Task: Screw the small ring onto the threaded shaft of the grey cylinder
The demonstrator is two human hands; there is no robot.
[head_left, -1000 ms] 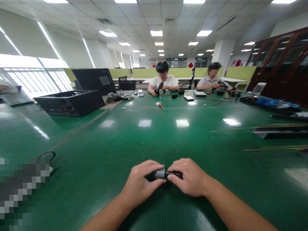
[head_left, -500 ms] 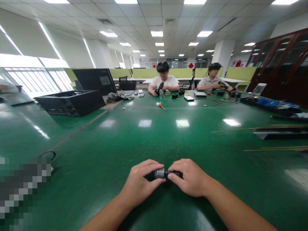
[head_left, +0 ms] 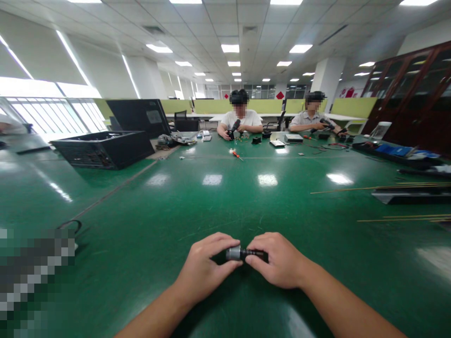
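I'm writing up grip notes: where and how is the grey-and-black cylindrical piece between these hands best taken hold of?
Probably by its thicker grey section, pinched across its rounded girth with the left hand, coming from the left: it lies crosswise, grey end that way. The right hand suits the slimmer dark end, coming from the right.

A glossy green table (head_left: 197, 202) carries an open black case (head_left: 130, 149), an orange-handled screwdriver (head_left: 236, 154) and a grey box (head_left: 293, 138)
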